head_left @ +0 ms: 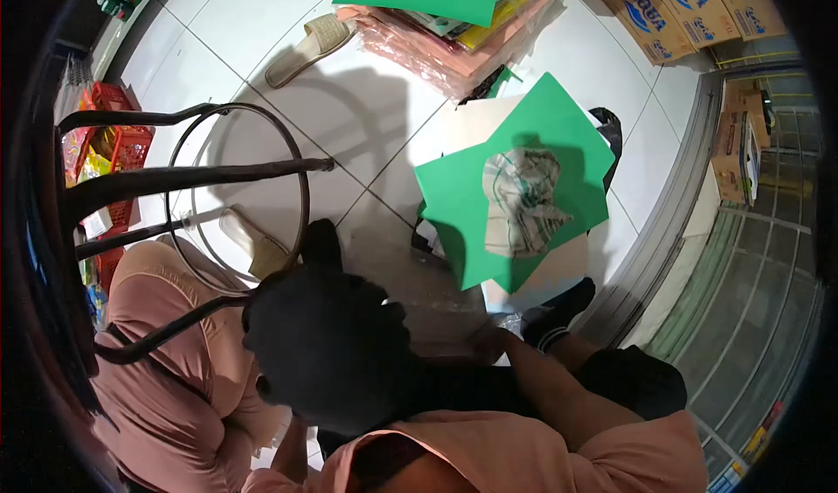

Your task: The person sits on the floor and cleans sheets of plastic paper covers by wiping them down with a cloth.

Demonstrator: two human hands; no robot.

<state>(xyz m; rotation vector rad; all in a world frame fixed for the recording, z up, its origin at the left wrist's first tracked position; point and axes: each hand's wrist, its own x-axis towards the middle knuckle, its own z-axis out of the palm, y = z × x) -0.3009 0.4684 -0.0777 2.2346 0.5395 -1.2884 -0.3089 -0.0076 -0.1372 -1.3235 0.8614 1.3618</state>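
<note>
My right hand (pixel 493 340) is low in the middle of the head view, blurred, its fingers closed at the edge of a clear plastic sheet (pixel 410 288). The sheet spreads up and left over the floor. A large dark rounded form (pixel 332 353) hides my left hand; only part of that forearm shows below it. Beyond my right hand lie green sheets (pixel 454 174) fanned over pale ones. On top of them is a crumpled checked cloth (pixel 521 201).
Plastic-wrapped sheets (pixel 419 52) are stacked at the top. A dark metal stool frame (pixel 209 172) stands left, beside another person's trousers (pixel 166 380). Sandals (pixel 310 50) lie on white tiles. Cartons (pixel 672 9) and a metal door track (pixel 663 231) are right; a red basket (pixel 131 148) is left.
</note>
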